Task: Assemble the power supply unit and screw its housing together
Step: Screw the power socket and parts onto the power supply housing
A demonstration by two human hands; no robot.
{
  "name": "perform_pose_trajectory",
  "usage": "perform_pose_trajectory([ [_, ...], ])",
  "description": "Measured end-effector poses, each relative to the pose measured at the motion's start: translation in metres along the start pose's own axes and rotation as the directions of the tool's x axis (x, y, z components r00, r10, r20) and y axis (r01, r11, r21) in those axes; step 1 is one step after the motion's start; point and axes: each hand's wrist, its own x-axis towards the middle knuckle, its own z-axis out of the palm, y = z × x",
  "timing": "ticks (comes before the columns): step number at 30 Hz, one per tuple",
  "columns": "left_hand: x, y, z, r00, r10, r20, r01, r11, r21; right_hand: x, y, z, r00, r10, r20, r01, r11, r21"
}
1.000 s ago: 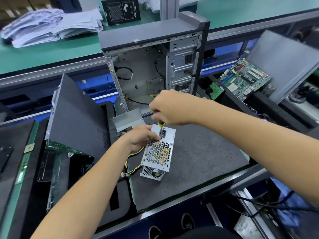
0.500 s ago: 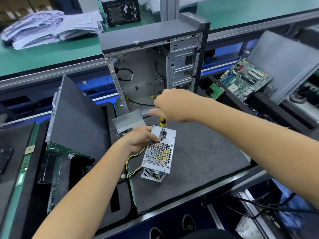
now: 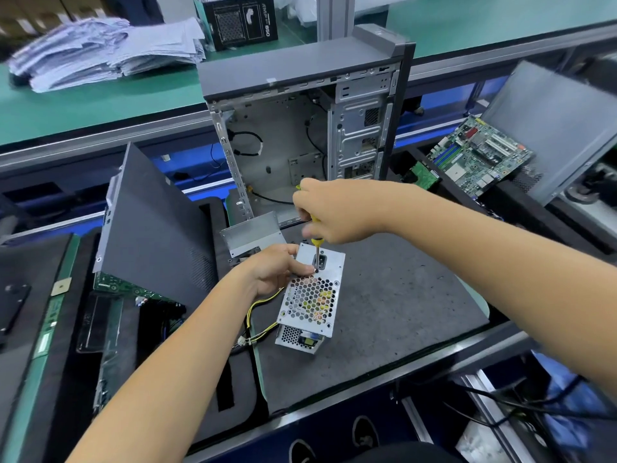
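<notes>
A silver power supply unit with a honeycomb grille stands on the dark mat. Yellow and black wires trail from its left side. My left hand grips the unit's upper left edge, fingertips near the black socket. My right hand grips a yellow-handled screwdriver held upright, its tip on the unit's top face beside the socket. A loose silver metal cover lies just behind my left hand.
An open grey computer case stands behind the mat. A dark side panel leans at the left over a green board. A motherboard and another panel lie at the right. Papers are stacked on the green bench.
My right hand has twisted slightly on the screwdriver handle, which stays on the same spot. My left hand and the unit have not moved noticeably.
</notes>
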Motion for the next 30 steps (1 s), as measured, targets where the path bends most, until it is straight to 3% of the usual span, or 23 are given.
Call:
perform_pose_trajectory([
  [2, 0.000, 0.000, 0.000, 1.000, -0.001, -0.002, 0.001, 1.000, -0.012, 0.001, 0.001, -0.001, 0.998, -0.045, 0.032, 0.043, 0.996, 0.076],
  [6, 0.000, 0.000, 0.000, 1.000, -0.002, -0.009, 0.002, 1.000, -0.009, 0.005, -0.004, 0.004, 0.991, 0.066, -0.118, -0.075, 0.995, -0.068],
  [9, 0.000, 0.000, 0.000, 1.000, 0.000, -0.004, 0.000, 1.000, 0.004, 0.003, -0.001, 0.005, 0.985, 0.112, -0.130, -0.125, 0.987, -0.098],
  [14, 0.000, 0.000, -0.001, 1.000, -0.006, 0.003, 0.006, 1.000, -0.001, -0.002, 0.003, -0.003, 0.999, -0.018, 0.038, 0.014, 0.993, 0.119],
  [18, 0.001, 0.002, 0.000, 1.000, -0.013, -0.025, 0.014, 1.000, 0.024, 0.004, 0.002, 0.002, 0.993, 0.054, -0.100, -0.060, 0.997, -0.053],
  [21, 0.001, 0.002, 0.000, 1.000, -0.016, -0.026, 0.017, 0.999, 0.029, 0.005, 0.004, 0.006, 0.986, 0.093, -0.139, -0.105, 0.991, -0.087],
  [27, 0.001, 0.002, 0.000, 1.000, -0.015, -0.020, 0.015, 1.000, 0.015, 0.000, 0.007, -0.002, 0.998, -0.049, 0.035, 0.045, 0.992, 0.115],
  [30, 0.000, 0.003, 0.000, 1.000, -0.020, -0.018, 0.020, 1.000, 0.023, 0.002, 0.002, 0.001, 0.995, 0.009, -0.097, -0.008, 1.000, 0.002],
])
